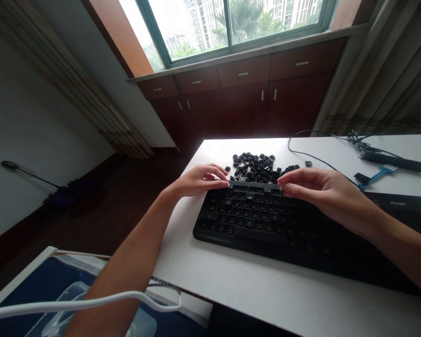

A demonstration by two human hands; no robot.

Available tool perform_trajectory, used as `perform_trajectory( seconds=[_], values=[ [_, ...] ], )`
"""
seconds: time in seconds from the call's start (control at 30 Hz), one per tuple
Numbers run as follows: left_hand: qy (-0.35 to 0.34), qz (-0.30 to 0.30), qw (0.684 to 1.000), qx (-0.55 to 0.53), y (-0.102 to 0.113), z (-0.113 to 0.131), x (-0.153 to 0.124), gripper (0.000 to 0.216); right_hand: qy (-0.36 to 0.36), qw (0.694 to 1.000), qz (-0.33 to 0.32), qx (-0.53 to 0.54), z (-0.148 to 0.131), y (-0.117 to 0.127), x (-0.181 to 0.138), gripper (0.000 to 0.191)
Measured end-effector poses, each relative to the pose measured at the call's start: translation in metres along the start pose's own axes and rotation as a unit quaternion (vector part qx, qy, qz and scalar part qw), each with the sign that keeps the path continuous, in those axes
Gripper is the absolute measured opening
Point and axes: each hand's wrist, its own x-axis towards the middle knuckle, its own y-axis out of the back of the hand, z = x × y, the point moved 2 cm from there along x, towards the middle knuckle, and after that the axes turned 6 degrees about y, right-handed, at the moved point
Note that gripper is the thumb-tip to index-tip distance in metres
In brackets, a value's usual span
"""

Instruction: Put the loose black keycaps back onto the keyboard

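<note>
A black keyboard (256, 236) lies on the white table, most of its key positions bare and only a few keycaps (249, 223) in place. My left hand (200, 180) rests at its far left corner, thumb on the edge and fingers apart, slightly bent. Over the far edge, right of the middle, my right hand (323, 192) is closed, thumb and forefinger pinched together; what sits between the tips is too small to make out. Right behind the keyboard is a heap of loose black keycaps (254, 166), partly covered by my right hand at its right end.
A blue brush (382, 173) and a dark cable bundle (354, 139) lie at the table's right. A black pad-like object (410, 208) is beside the keyboard. A white cable (126, 296) crosses the lower left, above a blue chair (31, 285). Cabinets (242, 103) stand beyond the table.
</note>
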Motion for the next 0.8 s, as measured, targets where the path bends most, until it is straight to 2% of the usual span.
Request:
perform_trajectory(
  seconds=[0.17,0.8],
  values=[
    [0.014,0.016,1.000,-0.009,-0.0010,-0.0036,0.0015,0.031,0.003,1.000,0.003,-0.006,-0.0017,-0.0003,-0.0004,0.031],
    [0.054,-0.002,0.998,-0.029,-0.0023,0.0017,-0.0010,0.032,0.014,1.000,0.000,-0.002,0.0019,0.0000,0.0006,0.029]
  ],
)
